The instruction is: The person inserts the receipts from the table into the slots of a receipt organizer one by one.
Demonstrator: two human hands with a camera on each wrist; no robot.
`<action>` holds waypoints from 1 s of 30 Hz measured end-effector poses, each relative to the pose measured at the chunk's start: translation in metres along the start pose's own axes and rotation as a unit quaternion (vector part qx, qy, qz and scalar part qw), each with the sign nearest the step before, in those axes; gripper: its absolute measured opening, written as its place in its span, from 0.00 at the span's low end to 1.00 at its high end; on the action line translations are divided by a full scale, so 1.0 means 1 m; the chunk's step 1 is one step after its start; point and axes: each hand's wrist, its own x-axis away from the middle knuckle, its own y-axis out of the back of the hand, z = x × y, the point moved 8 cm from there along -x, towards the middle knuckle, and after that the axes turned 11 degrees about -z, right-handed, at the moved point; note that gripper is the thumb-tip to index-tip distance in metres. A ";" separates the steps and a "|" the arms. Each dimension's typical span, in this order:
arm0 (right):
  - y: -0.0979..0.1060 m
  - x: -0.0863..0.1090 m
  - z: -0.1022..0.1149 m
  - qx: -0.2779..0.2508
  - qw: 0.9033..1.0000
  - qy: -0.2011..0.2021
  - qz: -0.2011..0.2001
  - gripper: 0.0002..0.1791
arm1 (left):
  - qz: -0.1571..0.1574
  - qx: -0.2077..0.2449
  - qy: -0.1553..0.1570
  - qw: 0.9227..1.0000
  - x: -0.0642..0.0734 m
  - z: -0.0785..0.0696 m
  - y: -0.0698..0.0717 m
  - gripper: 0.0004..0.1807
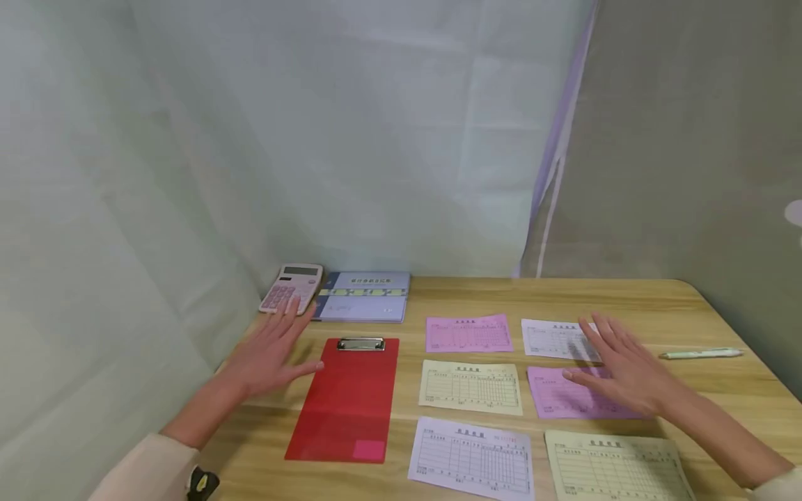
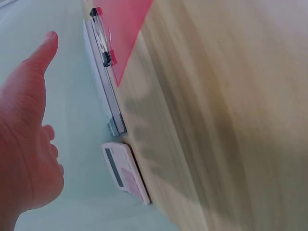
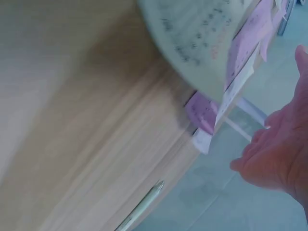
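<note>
My left hand (image 1: 266,358) is held above the table with fingers spread and nothing in its grasp. Its thumb overlaps the edge of a red clipboard (image 1: 344,403), and its fingertips overlap the lower part of a pink calculator (image 1: 301,275). On the other side, my right hand (image 1: 635,376) hovers palm down, fingers straight, likewise holding nothing. It partly covers a white slip (image 1: 545,339) and a pink slip (image 1: 551,400) in the head view. A yellowish slip (image 1: 614,473) lies closer to me, below that hand.
Left of these lie another pink slip (image 1: 466,335), a yellowish one (image 1: 470,393) and a white one (image 1: 470,459) in a column. A bluish booklet (image 1: 363,307) sits beside the calculator. At the right lies a pen (image 1: 702,353). Pale curtains (image 1: 376,139) hang behind the wooden table (image 1: 601,292).
</note>
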 end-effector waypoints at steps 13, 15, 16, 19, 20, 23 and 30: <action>-0.032 -0.063 0.027 -0.114 0.993 -0.008 0.009 0.71 | 0.030 0.133 0.032 0.990 -0.036 -0.020 -0.028 0.72; -0.039 -0.071 0.029 -0.136 0.991 -0.015 0.008 0.71 | 0.030 0.162 0.033 0.986 -0.040 -0.024 -0.035 0.71; -0.042 -0.076 0.031 -0.142 0.990 -0.019 0.006 0.71 | 0.032 0.175 0.037 0.983 -0.042 -0.024 -0.038 0.70; -0.050 -0.087 0.034 -0.140 0.990 -0.027 -0.003 0.71 | 0.039 0.213 0.051 0.975 -0.045 -0.026 -0.047 0.67; -0.052 -0.090 0.035 -0.137 0.990 -0.030 -0.004 0.71 | 0.043 0.221 0.057 0.973 -0.046 -0.026 -0.049 0.66; -0.060 -0.099 0.039 -0.128 0.991 -0.031 -0.008 0.68 | 0.057 0.229 0.073 0.969 -0.045 -0.026 -0.055 0.62; -0.071 -0.115 0.041 -0.111 0.993 -0.030 -0.016 0.53 | 0.048 0.217 0.067 0.973 -0.042 -0.026 -0.059 0.52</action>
